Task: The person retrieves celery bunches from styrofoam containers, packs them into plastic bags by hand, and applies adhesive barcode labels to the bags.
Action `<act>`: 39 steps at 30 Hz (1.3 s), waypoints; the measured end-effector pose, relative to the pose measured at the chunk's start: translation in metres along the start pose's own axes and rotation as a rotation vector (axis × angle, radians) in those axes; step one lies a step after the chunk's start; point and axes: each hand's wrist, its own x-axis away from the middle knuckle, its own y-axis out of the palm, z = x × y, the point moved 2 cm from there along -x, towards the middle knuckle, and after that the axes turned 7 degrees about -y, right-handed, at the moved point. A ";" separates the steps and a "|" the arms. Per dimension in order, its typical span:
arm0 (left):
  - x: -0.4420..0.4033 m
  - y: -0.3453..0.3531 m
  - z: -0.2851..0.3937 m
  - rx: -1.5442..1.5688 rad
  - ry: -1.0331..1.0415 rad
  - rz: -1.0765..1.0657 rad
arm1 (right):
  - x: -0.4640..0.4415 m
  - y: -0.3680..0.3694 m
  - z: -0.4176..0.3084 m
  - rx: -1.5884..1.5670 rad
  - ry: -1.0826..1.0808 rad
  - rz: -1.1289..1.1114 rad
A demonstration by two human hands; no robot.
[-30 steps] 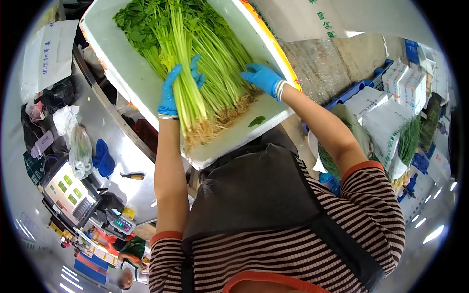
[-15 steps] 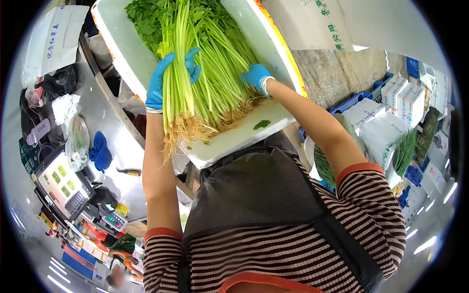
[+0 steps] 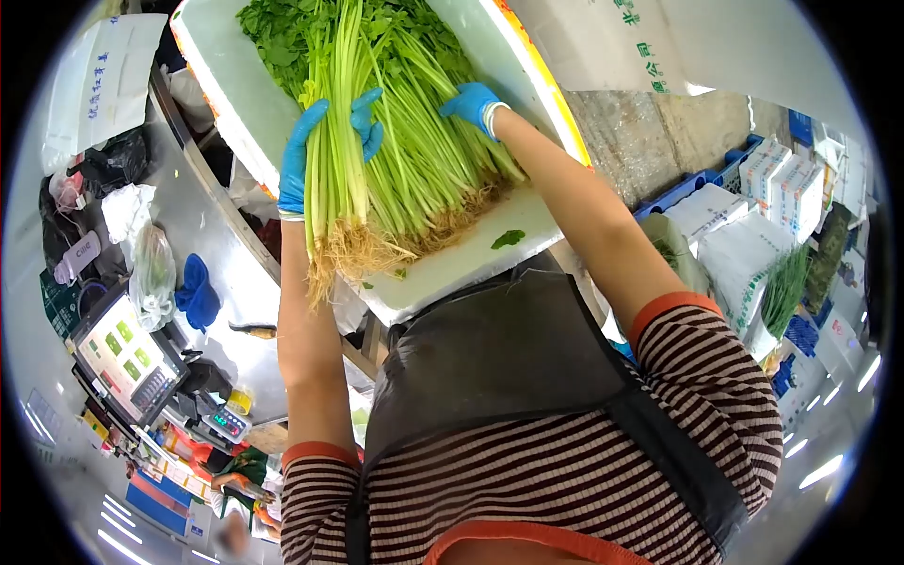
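A white foam box (image 3: 556, 132) holds a heap of leafy green stalks (image 3: 424, 141) with brown roots toward my body. In a blue glove, my left hand (image 3: 325, 151) is wrapped round a bunch of stalks (image 3: 341, 179) at the heap's left side, its roots hanging near the box's edge. My right hand (image 3: 471, 104), also gloved in blue, lies against the upper right of the heap; its fingertips are partly hidden among the stalks. A loose leaf (image 3: 508, 239) rests on the box near its front edge.
At the left a metal counter (image 3: 221, 282) bears a knife (image 3: 252, 330), a blue cloth (image 3: 196, 292), plastic bags (image 3: 153, 278) and a screen (image 3: 127, 353). White packages (image 3: 744, 254) and blue crates (image 3: 673, 193) stand at the right. Another person (image 3: 240, 480) shows at the lower left.
My left hand has shifted left with its bunch, whose roots now lie farther left. My right hand has moved up and left along the stalks from near the roots.
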 end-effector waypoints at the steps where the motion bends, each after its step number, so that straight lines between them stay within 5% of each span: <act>1: -0.001 -0.004 0.003 0.046 -0.021 -0.050 | 0.008 0.002 -0.008 -0.052 -0.063 0.026; 4: 0.004 0.008 0.007 0.109 -0.014 -0.059 | 0.034 -0.030 -0.052 -0.298 -0.071 -0.018; 5: 0.005 0.009 0.009 0.149 -0.027 -0.098 | 0.062 -0.051 -0.084 -0.762 0.078 -0.163; 13: 0.002 0.008 0.004 0.017 0.058 0.025 | 0.082 -0.019 -0.064 -1.179 0.377 -0.220; 16: -0.003 0.007 -0.011 -0.011 0.042 0.168 | 0.084 0.005 -0.074 -1.394 0.239 -0.387; 21: -0.019 -0.043 -0.037 -0.065 0.039 0.341 | 0.083 0.038 -0.084 -1.011 0.088 -0.326; 24: -0.033 -0.038 -0.050 -0.178 0.072 0.412 | 0.096 0.030 -0.086 -0.659 0.001 0.002; 25: -0.036 -0.034 -0.052 -0.227 0.090 0.438 | 0.097 0.022 -0.085 -0.248 -0.195 0.152; 28: -0.071 -0.063 -0.053 -0.261 0.046 0.282 | 0.129 -0.008 -0.114 -0.067 -0.194 0.172; 31: -0.089 -0.055 -0.059 0.098 0.049 0.040 | 0.151 -0.018 -0.132 -0.038 -0.222 0.165; 33: -0.098 -0.068 -0.062 0.043 0.055 0.022 | 0.163 -0.022 -0.141 0.011 -0.172 0.106; 36: -0.096 -0.049 -0.059 0.219 0.004 -0.172 | 0.158 -0.015 -0.108 -0.232 -0.381 0.316; 37: -0.093 -0.046 -0.056 0.216 0.019 -0.207 | 0.170 -0.042 -0.119 -0.383 -0.167 0.207; 39: -0.079 -0.027 -0.042 0.205 0.068 -0.171 | 0.160 -0.049 -0.095 -0.423 -0.115 0.041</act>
